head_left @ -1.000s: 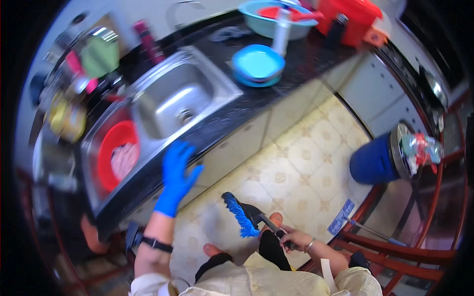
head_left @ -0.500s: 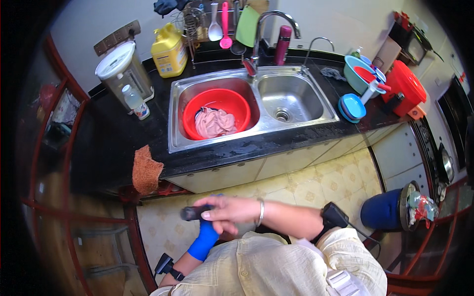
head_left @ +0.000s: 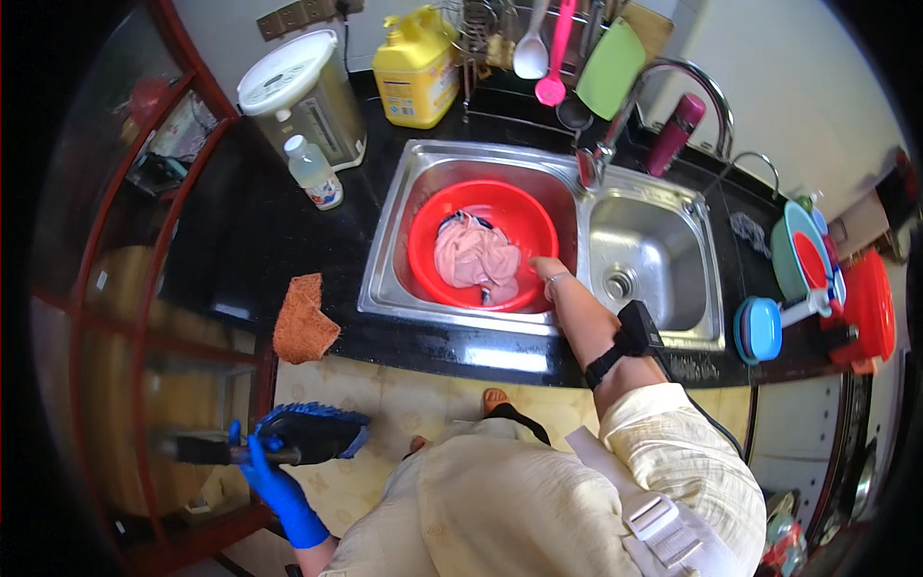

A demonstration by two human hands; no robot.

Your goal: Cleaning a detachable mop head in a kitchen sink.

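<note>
My left hand (head_left: 269,473), in a blue glove, is wrapped round the black handle of a brush (head_left: 312,431) with blue bristles. It holds the brush low at the left, above the floor, with the far end of the handle blurred. My right hand (head_left: 545,268) is bare and reaches to the right rim of a red basin (head_left: 423,264), its fingers closed at that edge and partly hidden. The basin stands in the left bowl of a steel double sink (head_left: 385,293). Inside it lies a wet-looking pink cloth (head_left: 471,255) with a dark piece beside it.
An orange-brown cloth (head_left: 305,322) hangs over the counter's front edge. Behind it stand a plastic bottle (head_left: 312,173), a water boiler (head_left: 306,101) and a yellow jug (head_left: 415,72). A curved faucet (head_left: 707,87) rises behind the sink. Blue bowls (head_left: 760,329) sit at the right.
My hands have parted. The left has swung out to the left with the brush, whose blue bristles now show; the right has gone forward to the basin. The view has moved closer to the sink.
</note>
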